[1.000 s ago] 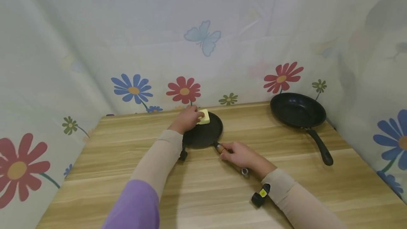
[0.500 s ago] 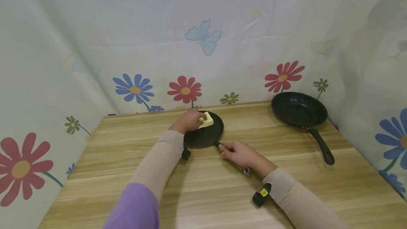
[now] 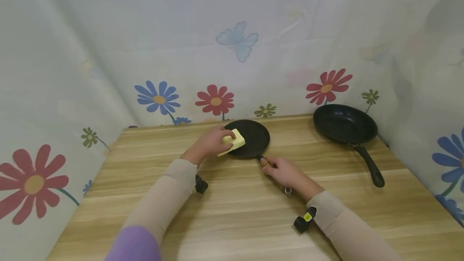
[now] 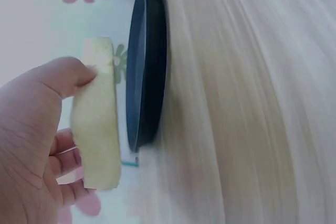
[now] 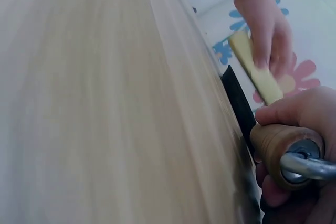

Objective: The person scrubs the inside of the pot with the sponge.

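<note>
My left hand (image 3: 209, 143) pinches a pale yellow sponge (image 3: 239, 139) between thumb and fingers, over the left edge of a small, flat black pan (image 3: 255, 135). A gap shows between sponge (image 4: 100, 124) and pan (image 4: 148, 66) in the left wrist view, so they are apart there. My right hand (image 3: 286, 171) grips the pan's handle, which is brown wood with a metal ring at its end; the right wrist view shows the handle end (image 5: 270, 142) close up. Most of the handle is hidden under the fingers in the head view.
A larger, deeper black frying pan (image 3: 344, 125) sits at the back right, its handle (image 3: 370, 166) pointing toward the front. Both pans are on a wood-grain table (image 3: 232, 220). A flower-printed curtain (image 3: 174, 59) hangs along the back and sides.
The left hand has moved with the sponge from the pan's middle to its left edge and off its surface. The small pan has shifted slightly right, still held by the right hand.
</note>
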`<state>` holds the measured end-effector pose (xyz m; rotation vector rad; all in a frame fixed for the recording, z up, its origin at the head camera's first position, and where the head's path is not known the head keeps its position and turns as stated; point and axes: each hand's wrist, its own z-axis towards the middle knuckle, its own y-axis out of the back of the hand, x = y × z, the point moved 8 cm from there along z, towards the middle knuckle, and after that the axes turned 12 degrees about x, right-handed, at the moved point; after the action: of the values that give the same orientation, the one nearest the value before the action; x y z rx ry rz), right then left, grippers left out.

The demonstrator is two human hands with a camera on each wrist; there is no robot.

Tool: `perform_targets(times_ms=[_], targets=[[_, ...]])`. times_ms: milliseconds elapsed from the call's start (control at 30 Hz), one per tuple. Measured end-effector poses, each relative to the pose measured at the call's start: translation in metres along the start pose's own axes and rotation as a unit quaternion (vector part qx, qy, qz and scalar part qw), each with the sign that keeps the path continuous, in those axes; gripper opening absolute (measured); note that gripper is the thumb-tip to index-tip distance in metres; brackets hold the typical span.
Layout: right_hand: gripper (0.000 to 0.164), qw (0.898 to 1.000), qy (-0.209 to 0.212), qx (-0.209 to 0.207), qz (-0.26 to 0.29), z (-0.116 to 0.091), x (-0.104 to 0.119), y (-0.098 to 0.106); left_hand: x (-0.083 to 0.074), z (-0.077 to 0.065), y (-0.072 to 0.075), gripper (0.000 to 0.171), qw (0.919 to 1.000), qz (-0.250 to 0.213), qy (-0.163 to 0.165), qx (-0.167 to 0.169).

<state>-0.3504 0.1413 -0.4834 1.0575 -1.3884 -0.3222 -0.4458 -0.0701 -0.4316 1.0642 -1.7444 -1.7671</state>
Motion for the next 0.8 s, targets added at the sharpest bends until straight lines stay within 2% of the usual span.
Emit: perform_targets(times_ms=[167,367,600,800], targets=[[0.048,1.0,-0.021,-0.021,0.011,-0.008,-0.016,0.011,0.013,-0.027,0.016,0.032,0.9989,-0.019,0.015,-0.041],[0.026,0.997,-0.047,-0.055,0.016,-0.018,-0.033,0.023,0.034,-0.049,0.016,0.033,0.9975,-0.033,0.051,-0.035],[0.045,0.996,-0.056,-0.062,0.027,-0.033,-0.049,0.033,0.059,-0.073,0.009,0.033,0.9941,-0.051,0.088,-0.037],[0.043,0.995,-0.064,-0.079,0.02,-0.042,-0.054,0.041,0.068,-0.083,0.009,0.033,0.9929,-0.051,0.1,-0.041]])
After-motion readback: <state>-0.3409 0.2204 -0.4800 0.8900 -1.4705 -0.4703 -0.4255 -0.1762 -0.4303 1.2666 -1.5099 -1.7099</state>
